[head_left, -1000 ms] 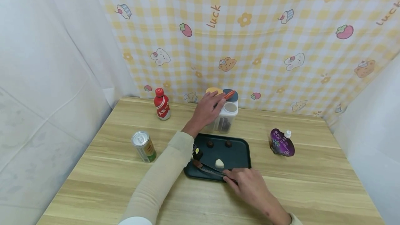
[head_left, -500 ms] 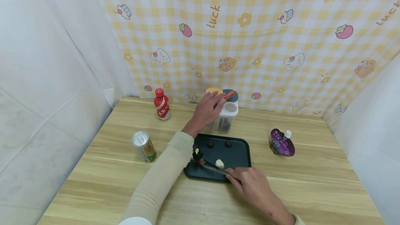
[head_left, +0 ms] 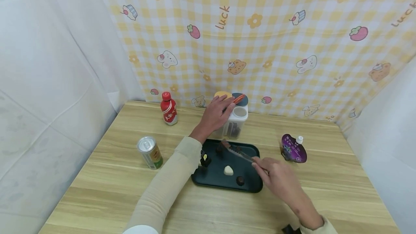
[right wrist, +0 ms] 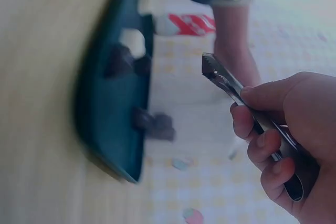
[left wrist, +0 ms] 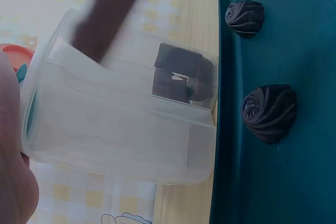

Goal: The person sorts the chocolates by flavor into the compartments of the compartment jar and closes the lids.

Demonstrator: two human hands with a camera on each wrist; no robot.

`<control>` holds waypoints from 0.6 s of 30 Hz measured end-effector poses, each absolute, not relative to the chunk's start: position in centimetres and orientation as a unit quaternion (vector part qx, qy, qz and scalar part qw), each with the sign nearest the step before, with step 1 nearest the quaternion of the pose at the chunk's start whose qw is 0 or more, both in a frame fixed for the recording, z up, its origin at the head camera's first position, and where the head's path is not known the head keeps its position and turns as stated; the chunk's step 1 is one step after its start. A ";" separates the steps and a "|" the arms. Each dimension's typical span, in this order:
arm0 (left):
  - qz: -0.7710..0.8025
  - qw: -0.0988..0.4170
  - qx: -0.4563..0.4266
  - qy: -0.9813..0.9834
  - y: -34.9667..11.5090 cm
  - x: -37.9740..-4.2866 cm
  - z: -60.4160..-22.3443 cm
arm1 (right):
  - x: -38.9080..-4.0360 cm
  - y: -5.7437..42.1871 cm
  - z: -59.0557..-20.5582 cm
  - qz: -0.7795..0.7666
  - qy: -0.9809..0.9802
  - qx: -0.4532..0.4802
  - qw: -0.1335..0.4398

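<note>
My left hand [head_left: 214,116] holds the top of a clear divided storage container [left wrist: 115,124], near its raised orange lid [head_left: 239,99]. Brown block-shaped pieces [left wrist: 181,74] lie at the bottom of one compartment. With my right hand [head_left: 277,176] I grip metal tongs [right wrist: 231,82]. At their tips is a brown rectangular chocolate piece [left wrist: 107,19], blurred, overlapping the container in the left wrist view. Swirled dark chocolates [left wrist: 269,113] sit on the dark green tray [head_left: 214,181], along with a whitish piece [head_left: 228,170] and another dark chocolate [head_left: 240,180] near the front rim.
A red bottle [head_left: 169,109] and a can [head_left: 150,152] stand on the left of the wooden table [head_left: 110,198]. To the right is a purple spouted pouch [head_left: 293,148]. A checked curtain [head_left: 276,46] hangs behind. The left sleeve [head_left: 169,183] crosses the tray's left end.
My right hand has moved the tongs and brown piece from the tray's front left towards the container, uncovering the dark chocolate near the front rim. My left hand stays in place.
</note>
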State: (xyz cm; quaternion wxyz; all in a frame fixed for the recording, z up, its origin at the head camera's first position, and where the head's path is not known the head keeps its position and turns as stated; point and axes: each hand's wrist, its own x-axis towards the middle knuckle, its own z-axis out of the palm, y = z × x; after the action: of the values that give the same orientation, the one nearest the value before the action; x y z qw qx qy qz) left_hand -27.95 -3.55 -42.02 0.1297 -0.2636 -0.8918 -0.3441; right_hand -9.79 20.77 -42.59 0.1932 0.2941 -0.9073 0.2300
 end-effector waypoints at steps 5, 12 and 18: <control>-0.343 0.131 -0.266 -0.891 -3.5 -28.0 -41.9 | -11.1 22.2 -41.0 0.209 -0.889 0.303 0.273; -0.347 0.138 -0.270 -0.887 -3.6 -28.0 -41.9 | -13.1 23.6 -39.0 0.187 -0.886 0.285 0.313; -0.347 0.141 -0.273 -0.886 -3.5 -27.9 -42.0 | -14.3 24.0 -38.2 0.187 -0.892 0.261 0.318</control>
State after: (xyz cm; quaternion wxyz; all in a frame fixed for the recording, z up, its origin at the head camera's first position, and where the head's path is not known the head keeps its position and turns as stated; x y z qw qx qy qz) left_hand -27.93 -3.52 -41.97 0.1407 -0.2731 -0.8861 -0.3471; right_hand -14.30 24.02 -38.23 0.3182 0.2606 -0.8920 0.1874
